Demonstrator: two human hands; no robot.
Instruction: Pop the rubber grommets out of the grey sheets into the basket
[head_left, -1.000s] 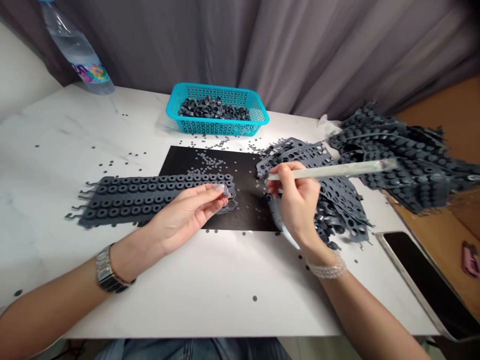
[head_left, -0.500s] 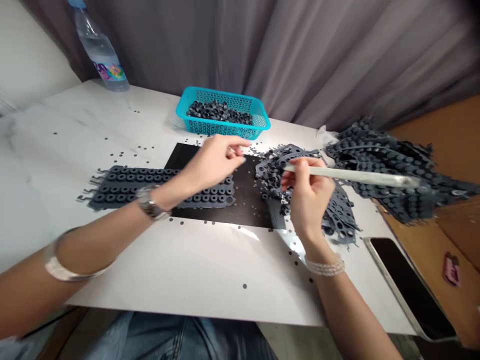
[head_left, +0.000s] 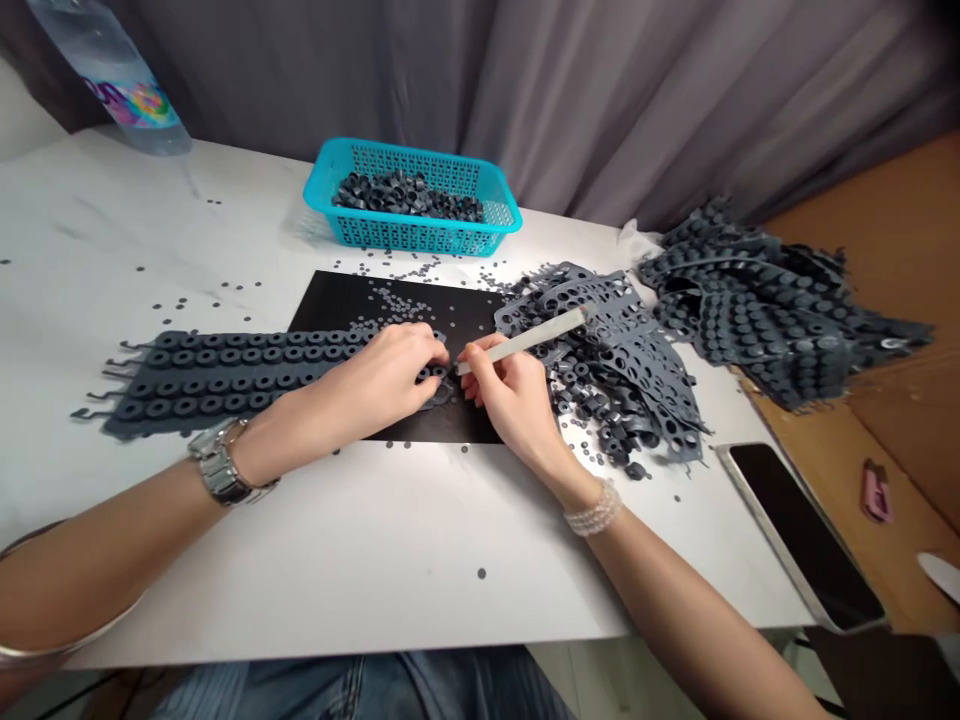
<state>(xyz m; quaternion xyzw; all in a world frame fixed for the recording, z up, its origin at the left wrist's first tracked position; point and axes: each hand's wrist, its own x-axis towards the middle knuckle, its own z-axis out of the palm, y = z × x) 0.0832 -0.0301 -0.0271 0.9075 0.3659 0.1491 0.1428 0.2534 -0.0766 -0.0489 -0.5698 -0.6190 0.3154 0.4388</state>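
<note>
A dark grey moulded rubber sheet, with rows of raised rings, lies flat, its right part over a black mat. At the sheet's right end, my left hand rests with curled fingers, thumb and fingertips closed on the edge. Just to its right, my right hand grips a slim white stick-like tool like a pen. The tool's lower tip points at the sheet's end, close to my left fingertips; what it touches there is hidden by the fingers.
Behind the mat stands a turquoise basket of small dark rubber pieces. Perforated sheets and loose rings lie on the right, beyond them more ringed sheets. A phone lies front right, a water bottle back left.
My right hand has moved left from the loose rings to the sheet's end, tool in hand. My left hand has come down onto that end and its fingers have closed. The view has shifted slightly.
</note>
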